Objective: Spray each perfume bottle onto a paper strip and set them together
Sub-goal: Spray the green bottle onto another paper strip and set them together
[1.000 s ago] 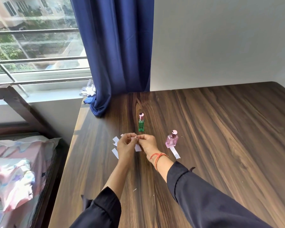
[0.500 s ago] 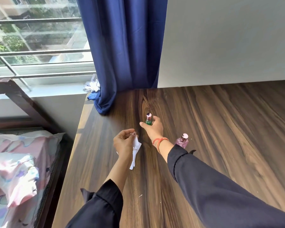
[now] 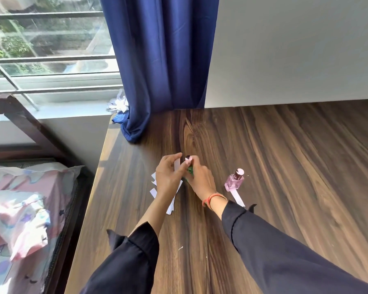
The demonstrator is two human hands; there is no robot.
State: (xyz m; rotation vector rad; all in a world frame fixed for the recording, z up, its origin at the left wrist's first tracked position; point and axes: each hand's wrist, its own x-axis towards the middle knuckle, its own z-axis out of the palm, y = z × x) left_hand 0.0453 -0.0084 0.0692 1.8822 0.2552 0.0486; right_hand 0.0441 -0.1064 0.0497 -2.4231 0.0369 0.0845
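Note:
My right hand point(image 3: 200, 179) grips the small green perfume bottle point(image 3: 190, 169), its pink cap point(image 3: 188, 159) poking out above my fingers. My left hand point(image 3: 168, 177) pinches a white paper strip point(image 3: 176, 165) upright, right beside the cap. More of that paper hangs below my left hand point(image 3: 172, 205). A pink perfume bottle point(image 3: 234, 181) stands on the wooden table point(image 3: 285, 166) to the right, with a white paper strip point(image 3: 238, 197) lying in front of it.
Loose white paper strips point(image 3: 153, 190) lie on the table left of my hands. A blue curtain point(image 3: 157, 66) hangs down onto the table's far left corner. A bed with patterned bedding point(image 3: 19, 204) stands beside the table's left edge. Window bars point(image 3: 51, 59) are beyond.
My right hand has taken the green bottle and pulled it back toward my left hand. My left hand has raised the paper strip up beside the bottle's cap.

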